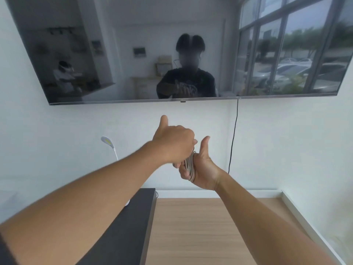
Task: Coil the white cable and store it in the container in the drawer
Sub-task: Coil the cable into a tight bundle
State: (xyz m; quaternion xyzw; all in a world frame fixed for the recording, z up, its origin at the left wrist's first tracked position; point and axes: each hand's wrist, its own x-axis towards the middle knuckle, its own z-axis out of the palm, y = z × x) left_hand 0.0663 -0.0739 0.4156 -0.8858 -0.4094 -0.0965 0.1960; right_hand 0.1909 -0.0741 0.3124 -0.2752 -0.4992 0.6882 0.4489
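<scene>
Right hand [202,169]: fingers [184,172] curled shut round the white cable [190,165], which sits in several loops across the palm, thumb up. Left hand [174,144]: closed fist against the loops from the left, thumb raised; grip on cable hidden. Below the fingers, black cabinet [133,222] and wood floor [210,230]. Above, wall-mounted TV [133,44].

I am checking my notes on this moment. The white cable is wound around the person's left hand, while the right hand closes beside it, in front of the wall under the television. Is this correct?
Not quite. The head view shows the white cable wound around the right hand, and it is the left hand that closes beside it. The rest holds: both are raised before the wall under the television.
</scene>
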